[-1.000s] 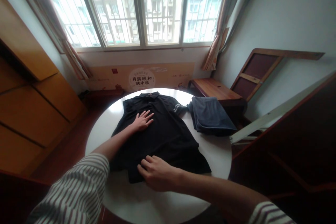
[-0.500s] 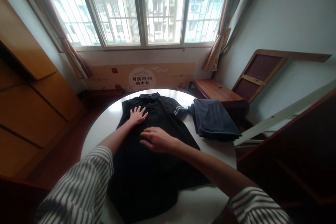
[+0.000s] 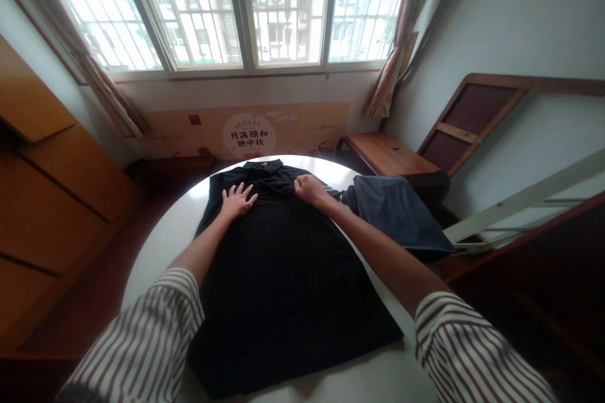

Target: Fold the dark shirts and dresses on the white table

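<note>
A black collared shirt (image 3: 288, 283) lies spread over the round white table (image 3: 155, 252), its collar at the far side. On the left of the chest, my left hand (image 3: 239, 201) presses flat with its fingers spread. My right hand (image 3: 309, 190) is closed on the shirt's fabric near the right shoulder, and creases run across the chest towards it. That hand and forearm partly cover the right sleeve, whose pale stripes show just beyond. To the right sits a folded dark blue garment (image 3: 401, 214), close to the sleeve's end.
Behind the table stands a low wooden bench (image 3: 387, 154), under the barred window (image 3: 278, 12). Wooden cabinets (image 3: 61, 201) flank the left side. A pale slanted rail (image 3: 520, 201) and a wooden framed panel (image 3: 477, 110) are at the right.
My right hand has moved from above the shirt's middle to its far right shoulder and closed on the fabric. The shirt's near right part now lies spread wider. My left hand stays on the chest.
</note>
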